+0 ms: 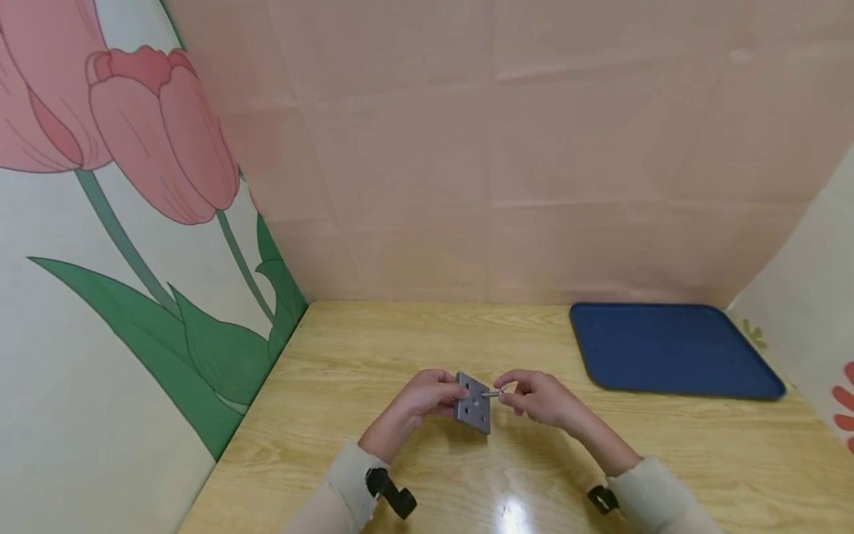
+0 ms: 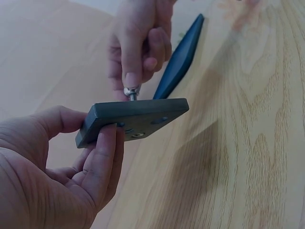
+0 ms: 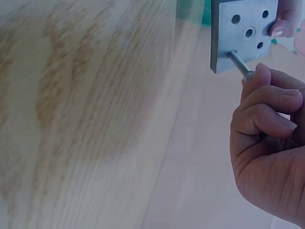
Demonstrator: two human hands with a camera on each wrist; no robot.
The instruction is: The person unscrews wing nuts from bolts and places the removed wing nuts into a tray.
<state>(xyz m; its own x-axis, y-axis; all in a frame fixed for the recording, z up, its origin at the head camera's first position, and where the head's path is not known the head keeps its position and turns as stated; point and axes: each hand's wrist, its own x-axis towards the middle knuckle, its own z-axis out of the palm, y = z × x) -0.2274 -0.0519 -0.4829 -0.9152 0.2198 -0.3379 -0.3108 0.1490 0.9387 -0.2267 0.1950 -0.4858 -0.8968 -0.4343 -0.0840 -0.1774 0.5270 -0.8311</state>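
Note:
My left hand [image 1: 432, 394] pinches a grey square metal plate [image 1: 472, 406] by its edge, thumb on one face and fingers on the other. In the right wrist view the plate [image 3: 243, 29] shows several holes, one of them in the middle. A thin silvery screw [image 3: 239, 63] stands out from a hole near one corner. Its head is between the thumb and index finger of my right hand [image 1: 539, 397]. The left wrist view has the plate [image 2: 138, 109] held nearly level above the table, the screw's shank [image 2: 132, 95] meeting its upper face.
A blue tray [image 1: 674, 348] lies at the back right of the wooden table [image 1: 373, 334]. Behind the table hangs a plain pinkish backdrop [image 1: 414, 185]. A panel with painted tulips [image 1: 160, 133] stands on the left, a pale panel [image 1: 821, 297] on the right.

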